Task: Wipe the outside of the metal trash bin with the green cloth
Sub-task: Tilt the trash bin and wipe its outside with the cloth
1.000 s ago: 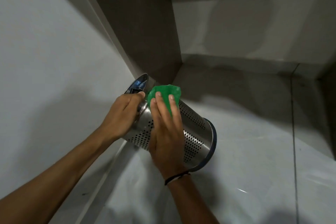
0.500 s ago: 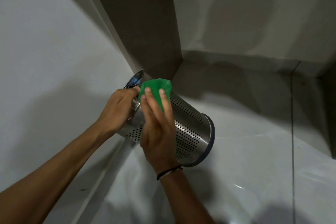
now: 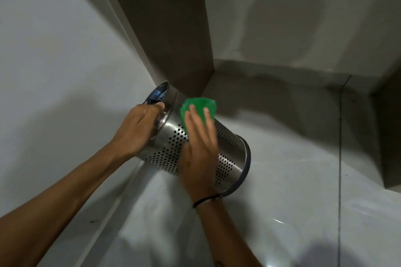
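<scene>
The perforated metal trash bin (image 3: 171,147) is tilted, its open rim up and to the left, its dark-edged base down and to the right above the floor. My left hand (image 3: 136,130) grips the rim of the bin. My right hand (image 3: 200,149) lies flat on the bin's upper side and presses the green cloth (image 3: 198,106) against the metal. The cloth shows past my fingertips, near the rim end. Most of it is hidden under my palm. A black band circles my right wrist.
A white wall (image 3: 54,60) rises on the left and meets a dark panel (image 3: 165,28) in the corner just behind the bin. The glossy pale floor (image 3: 293,191) spreads to the right, with a dark vertical edge at the far right.
My right hand with the cloth slid toward the bin's rim, then back a little toward the base and right. The left hand has kept its grip on the rim.
</scene>
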A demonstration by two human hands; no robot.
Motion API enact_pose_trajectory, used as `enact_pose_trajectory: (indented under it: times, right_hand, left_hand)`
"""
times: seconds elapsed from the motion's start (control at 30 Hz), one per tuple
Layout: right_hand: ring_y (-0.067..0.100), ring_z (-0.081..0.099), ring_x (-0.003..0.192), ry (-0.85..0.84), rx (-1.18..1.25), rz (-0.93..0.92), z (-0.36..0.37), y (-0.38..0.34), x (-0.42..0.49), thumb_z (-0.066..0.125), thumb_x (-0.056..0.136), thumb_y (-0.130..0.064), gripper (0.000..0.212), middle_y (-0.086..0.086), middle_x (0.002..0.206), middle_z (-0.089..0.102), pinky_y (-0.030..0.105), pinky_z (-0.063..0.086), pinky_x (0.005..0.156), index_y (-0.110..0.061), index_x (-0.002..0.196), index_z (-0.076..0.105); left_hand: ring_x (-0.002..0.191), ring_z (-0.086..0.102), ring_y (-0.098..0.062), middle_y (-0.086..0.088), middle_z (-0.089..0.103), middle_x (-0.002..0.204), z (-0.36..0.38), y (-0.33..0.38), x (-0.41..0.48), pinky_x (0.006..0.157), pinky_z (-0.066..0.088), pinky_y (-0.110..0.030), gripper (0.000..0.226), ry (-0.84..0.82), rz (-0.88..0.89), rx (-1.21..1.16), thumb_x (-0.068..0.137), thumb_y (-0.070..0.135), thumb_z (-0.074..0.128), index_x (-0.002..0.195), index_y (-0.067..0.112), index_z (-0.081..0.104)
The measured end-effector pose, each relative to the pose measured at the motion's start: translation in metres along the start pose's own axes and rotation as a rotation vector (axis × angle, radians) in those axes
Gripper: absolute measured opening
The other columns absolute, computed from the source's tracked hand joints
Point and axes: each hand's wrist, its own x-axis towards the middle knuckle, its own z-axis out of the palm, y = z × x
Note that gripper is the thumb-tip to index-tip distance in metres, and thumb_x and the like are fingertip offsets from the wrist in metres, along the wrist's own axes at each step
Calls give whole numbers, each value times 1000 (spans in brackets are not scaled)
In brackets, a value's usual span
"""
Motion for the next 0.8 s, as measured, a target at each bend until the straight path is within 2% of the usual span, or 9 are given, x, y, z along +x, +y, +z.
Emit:
enact_pose_trajectory:
  times: [0.07,0.23,0.3,0.4,0.53,0.6,0.67,0.73,0.8]
  right_hand:
    - [29,20,167,-4,37,-47,6,-12,4,33,111,-21,52,5,172,42,48,27,134,-8,159,48]
    - [34,31,163,53,-24,-1,-9,28,-19,47,96,0,59,9,167,49,47,28,134,-3,154,55]
    - [33,35,162,58,-64,70,-17,47,-30,48,98,-3,56,8,165,51,47,29,134,-5,153,56]
    - [30,40,159,64,-110,214,-34,70,-38,38,98,-16,58,8,162,55,46,30,133,-7,152,58]
    - [27,43,157,5,-129,388,-54,86,-43,36,94,-13,63,5,162,55,49,34,131,-11,154,57]
    - [30,44,156,-13,-146,398,-60,91,-47,40,95,-7,61,7,162,56,51,36,130,-8,154,57]
    - [31,45,155,-32,-161,390,-65,93,-48,41,95,-4,60,9,161,56,53,37,129,-7,153,57]
    - [32,47,154,-31,-159,374,-67,95,-46,42,94,-2,60,10,159,58,55,38,128,-6,151,59]
    - [32,50,152,-4,-147,363,-70,97,-40,42,92,-1,60,10,156,60,56,39,127,-6,149,62]
  left_hand:
    - [43,44,-4,15,52,45,-1,-2,-3,45,32,-12,58,-1,45,8,113,19,43,55,24,43]
    - [43,39,-5,12,48,49,-3,-10,-5,45,28,-14,53,-31,99,21,110,23,41,57,23,40]
    - [41,40,-5,13,48,48,-3,-10,-3,43,29,-12,56,-25,84,22,112,20,43,56,23,41]
    - [39,40,-2,16,48,43,1,-5,-2,43,29,-9,61,-33,113,15,113,19,45,53,28,39]
    - [42,41,-4,13,47,48,6,-1,-3,46,32,-10,53,-150,175,4,105,41,63,56,28,47]
    - [49,55,-1,19,62,56,8,6,-4,51,40,-9,32,-217,192,81,92,48,76,65,40,63]
    - [57,62,4,32,65,63,8,13,-5,52,39,-8,27,-231,225,149,87,48,79,67,53,63]
    - [54,60,0,27,64,60,6,16,-7,54,39,-16,32,-206,282,175,88,50,76,64,47,56]
    - [55,61,-3,16,64,62,5,18,-10,56,44,-27,30,-229,355,192,93,53,72,72,45,52]
